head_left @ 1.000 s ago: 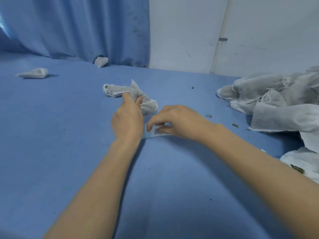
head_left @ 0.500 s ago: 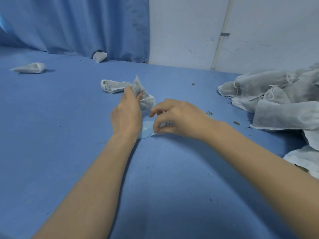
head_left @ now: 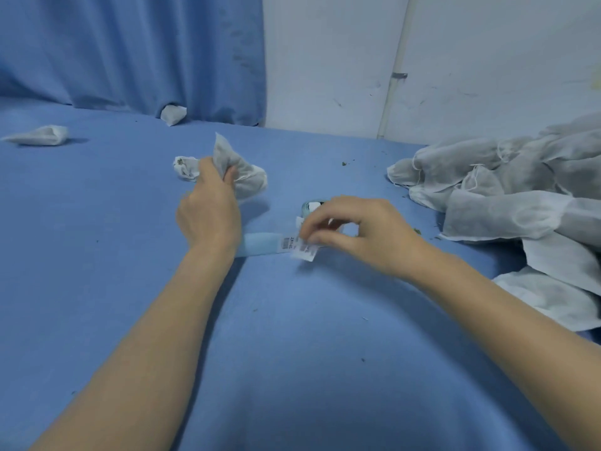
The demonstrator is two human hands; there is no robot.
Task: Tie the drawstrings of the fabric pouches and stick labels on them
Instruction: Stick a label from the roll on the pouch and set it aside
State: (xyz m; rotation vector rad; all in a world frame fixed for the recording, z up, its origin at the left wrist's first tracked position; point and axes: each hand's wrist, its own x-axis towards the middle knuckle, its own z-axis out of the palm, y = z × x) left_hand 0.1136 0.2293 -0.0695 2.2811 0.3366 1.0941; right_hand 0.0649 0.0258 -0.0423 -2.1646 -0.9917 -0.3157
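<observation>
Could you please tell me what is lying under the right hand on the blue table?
Under the right hand lies a light-blue backing strip with barcode labels; its fingertips pinch one label. The strip's far end is covered.

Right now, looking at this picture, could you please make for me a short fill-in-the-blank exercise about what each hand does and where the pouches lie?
1. The left hand grips a white fabric ____ above the blue table.
2. The right hand pinches a barcode label that it peels from a light ____ backing strip.
3. The pile of empty pouches lies on the ____ side of the table.

Missing words: pouch; blue; right
</observation>
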